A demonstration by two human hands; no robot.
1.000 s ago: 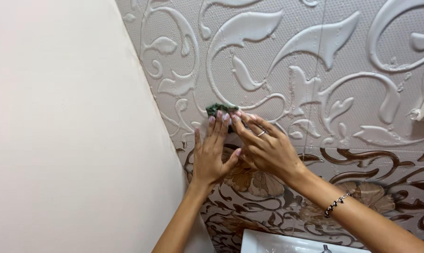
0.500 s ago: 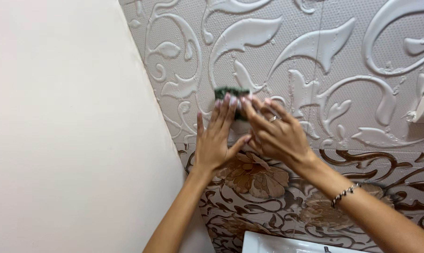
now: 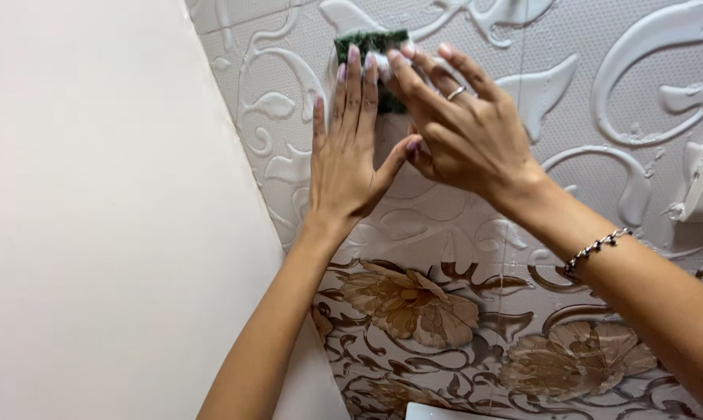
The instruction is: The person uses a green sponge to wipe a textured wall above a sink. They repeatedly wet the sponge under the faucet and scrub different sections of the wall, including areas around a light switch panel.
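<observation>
Upper centre: left hand (image 3: 350, 159) and right hand (image 3: 466, 132), fingers flat, unclenched, press small green scouring pad (image 3: 368, 43) to wet embossed wall tile (image 3: 600, 47); likely soft, light, best pinched at edges.

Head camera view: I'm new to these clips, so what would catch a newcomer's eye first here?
Two hands, the left hand and right hand, press a green scrubbing pad flat against the embossed white wall tile near the top of the view. Below them runs a band of brown flower-patterned tile, and a beaded bracelet circles the right wrist.
</observation>
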